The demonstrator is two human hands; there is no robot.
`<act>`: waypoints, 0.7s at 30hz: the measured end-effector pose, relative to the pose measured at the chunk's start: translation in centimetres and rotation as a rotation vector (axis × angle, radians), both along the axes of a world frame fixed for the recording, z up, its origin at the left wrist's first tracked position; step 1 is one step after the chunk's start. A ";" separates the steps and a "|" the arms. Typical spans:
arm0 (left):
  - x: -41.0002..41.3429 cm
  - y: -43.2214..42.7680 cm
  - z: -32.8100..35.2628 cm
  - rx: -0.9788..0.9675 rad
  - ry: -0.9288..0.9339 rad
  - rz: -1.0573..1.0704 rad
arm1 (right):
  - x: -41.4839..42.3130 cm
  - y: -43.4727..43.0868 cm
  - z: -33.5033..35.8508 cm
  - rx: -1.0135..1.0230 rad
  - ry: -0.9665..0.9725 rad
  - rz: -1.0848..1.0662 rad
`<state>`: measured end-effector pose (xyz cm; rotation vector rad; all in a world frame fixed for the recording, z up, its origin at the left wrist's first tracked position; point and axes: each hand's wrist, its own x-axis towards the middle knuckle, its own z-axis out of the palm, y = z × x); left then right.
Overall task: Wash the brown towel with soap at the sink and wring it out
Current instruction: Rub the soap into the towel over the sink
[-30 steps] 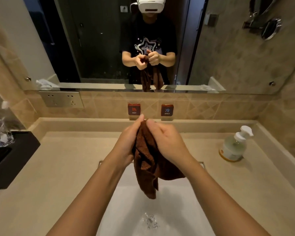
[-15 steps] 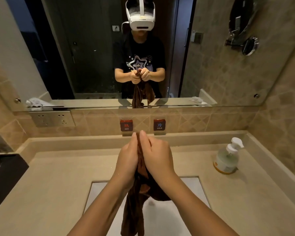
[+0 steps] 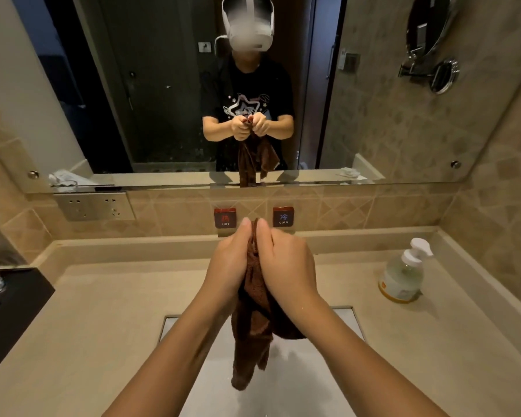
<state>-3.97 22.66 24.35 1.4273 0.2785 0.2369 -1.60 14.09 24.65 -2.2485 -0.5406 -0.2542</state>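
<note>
Forearms stretch forward, left hand (image 3: 229, 267) and right hand (image 3: 288, 266) side by side, each grip closed round the brown towel (image 3: 253, 329), which dangles over the sink (image 3: 301, 386); the soap bottle (image 3: 402, 276) stands at three o'clock.

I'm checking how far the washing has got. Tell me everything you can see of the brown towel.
The brown terry-cloth towel is bunched lengthwise into a loose rope, hanging roughly vertical. The left hand and right hand grip its upper part from either side, fingers curled round it; a narrow top edge shows between the fingertips. Below them it drops in limp folds, its lower end dangling over the white sink basin. The wall mirror shows two tails hanging. No suds are visible.
</note>
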 end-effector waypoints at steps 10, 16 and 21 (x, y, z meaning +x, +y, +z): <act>-0.3 -0.3 0.4 -0.083 -0.017 -0.094 | 0.5 -1.0 0.6 0.050 -0.063 -0.044; 0.3 -0.8 0.0 -0.037 0.021 -0.058 | -0.9 -0.7 0.5 0.041 -0.162 -0.044; -0.1 -1.1 0.5 -0.183 0.009 -0.152 | 1.4 -2.0 0.5 0.215 0.030 -0.041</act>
